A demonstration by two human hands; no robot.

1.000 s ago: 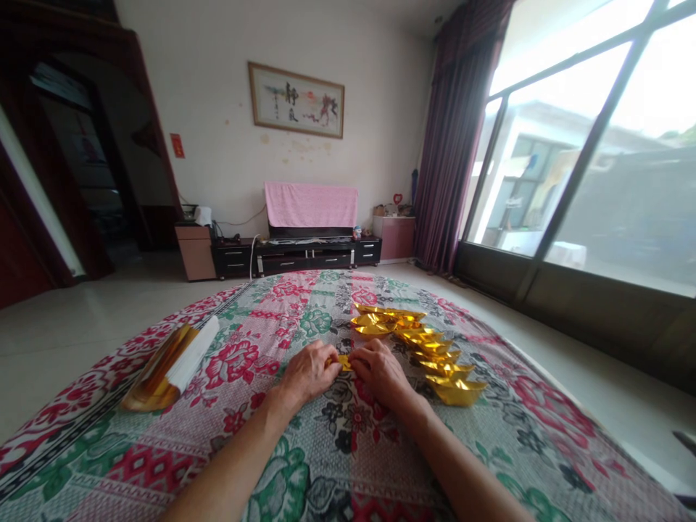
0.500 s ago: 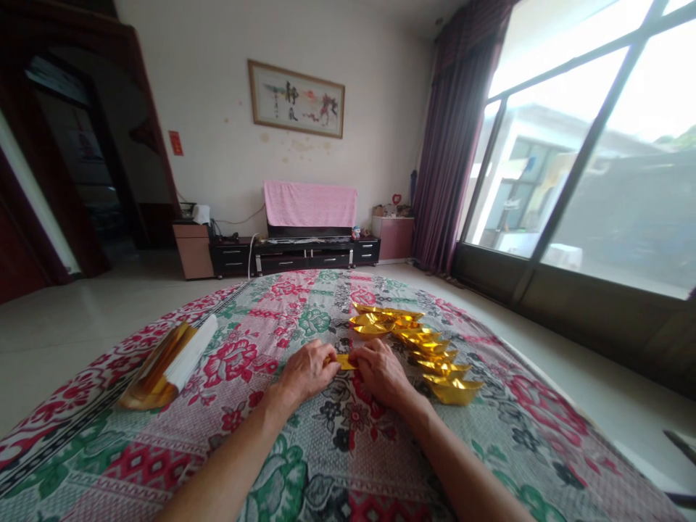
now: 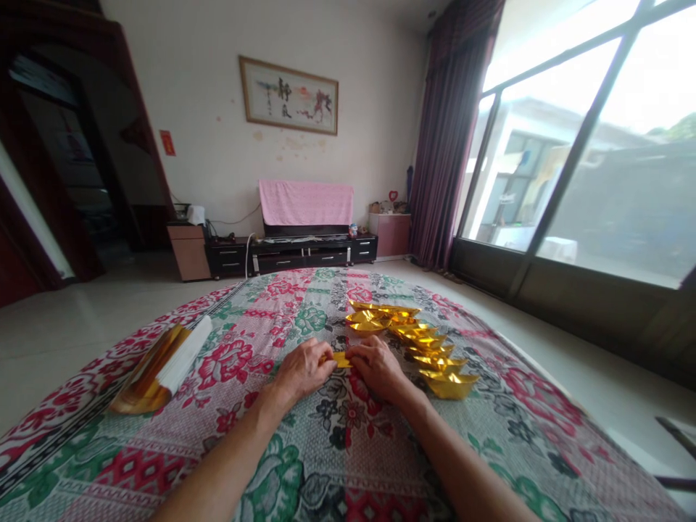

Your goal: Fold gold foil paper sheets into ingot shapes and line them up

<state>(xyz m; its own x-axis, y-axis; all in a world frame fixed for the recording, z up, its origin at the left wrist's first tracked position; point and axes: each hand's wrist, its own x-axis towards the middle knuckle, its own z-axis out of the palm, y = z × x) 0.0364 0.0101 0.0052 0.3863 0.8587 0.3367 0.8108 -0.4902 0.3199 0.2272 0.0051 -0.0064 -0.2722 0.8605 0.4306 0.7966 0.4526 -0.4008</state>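
Observation:
A narrow strip of folded gold paper (image 3: 341,359) spans the gap between my two hands, low over the patterned tablecloth (image 3: 304,428). My left hand (image 3: 305,367) pinches its left end, and my right hand (image 3: 375,364) pinches the right end. Fingers cover both ends of the strip, so only its middle shows. Just beyond and right of my right hand lie several folded gold paper ingots (image 3: 429,341), boat-shaped and set in a slanting row. The closest gold ingot (image 3: 449,384) stands beside my right wrist.
On the table's left side rests a stack of gold and white paper sheets (image 3: 163,366). Past the far table edge stands a low black TV cabinet (image 3: 304,257), with a pink cloth (image 3: 306,203) draped above it. Large windows (image 3: 554,145) line the right side.
The camera view has shifted slightly, so everything sits a little further left. Both hands keep their pinch on the gold paper, with hardly any movement between them.

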